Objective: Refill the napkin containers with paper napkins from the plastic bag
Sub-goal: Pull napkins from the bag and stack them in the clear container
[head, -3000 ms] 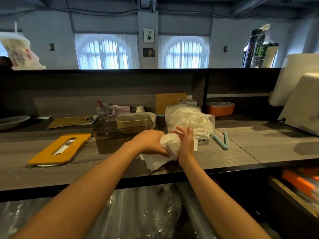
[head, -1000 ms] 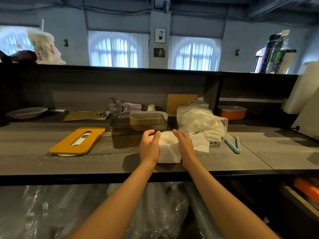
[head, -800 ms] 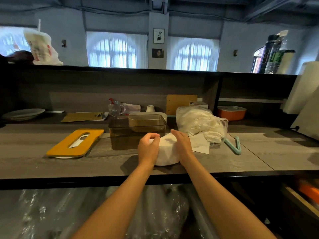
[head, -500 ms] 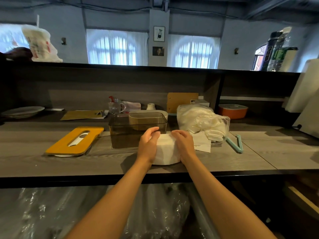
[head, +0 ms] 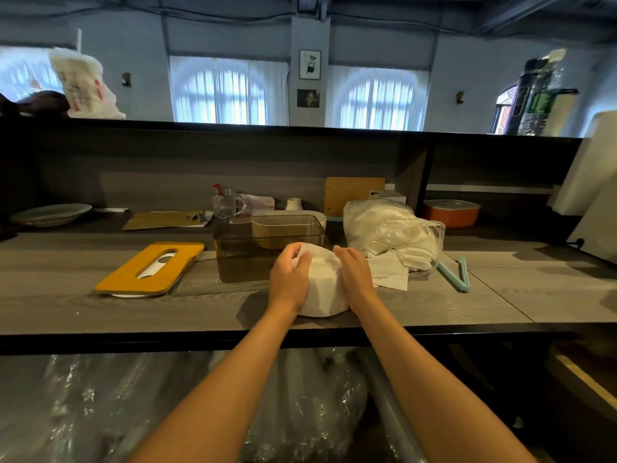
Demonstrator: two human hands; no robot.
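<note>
Hands cup a stack of white paper napkins (head: 321, 289) from both sides near the front edge of the grey wood-grain tabletop (head: 500, 302). The left hand (head: 289, 279) grips the stack's left side, its fingers curled over the top edge, and the right hand (head: 354, 279) presses against the right side with its fingers bent round the paper. The stack bulges upward between them, and its lower edge rests on the tabletop.

Just behind the hands stands a smoky transparent napkin container (head: 243, 259), open at the top, and a second, smaller clear container (head: 287, 228) sits right behind it; how full either one is cannot be told. To the left of the container lies an orange lid (head: 150, 267) with a long slot cut through it, flat over something white.

To the right of the hands, a few loose napkins (head: 389, 275) lie spread on the tabletop, and behind them sits the clear plastic bag (head: 390, 228) holding more folded napkins, its mouth facing right. A pale blue bag clip (head: 455, 274) lies open just beside the bag's mouth.

Farther back, near the rear wall, are a white plate (head: 50, 213) at the far left, a small glass jug (head: 227, 205), and an orange box with a white lid (head: 450, 212) on the right.
</note>
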